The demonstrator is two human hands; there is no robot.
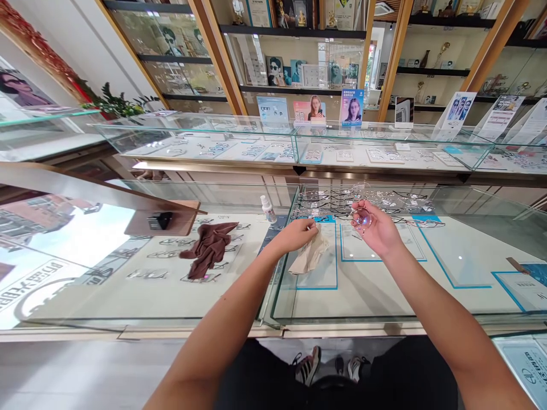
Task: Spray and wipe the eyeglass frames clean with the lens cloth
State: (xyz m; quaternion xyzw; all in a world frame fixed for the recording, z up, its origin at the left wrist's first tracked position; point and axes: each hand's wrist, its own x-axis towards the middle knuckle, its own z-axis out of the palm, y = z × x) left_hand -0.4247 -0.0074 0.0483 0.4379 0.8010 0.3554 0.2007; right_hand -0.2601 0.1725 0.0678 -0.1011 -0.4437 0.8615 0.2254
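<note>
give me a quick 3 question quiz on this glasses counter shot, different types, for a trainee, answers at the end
1. True or false: the brown cloth lies to the right of the white-capped spray bottle.
2. Fill in the blank: the beige cloth hangs from the person's ____ hand.
3. Multiple choice: what does the right hand hold?
a) a pen
b) glasses with a clear, round lens
c) a folded leaflet

Key: 1 false, it lies to the left; 2 left; 3 b
</note>
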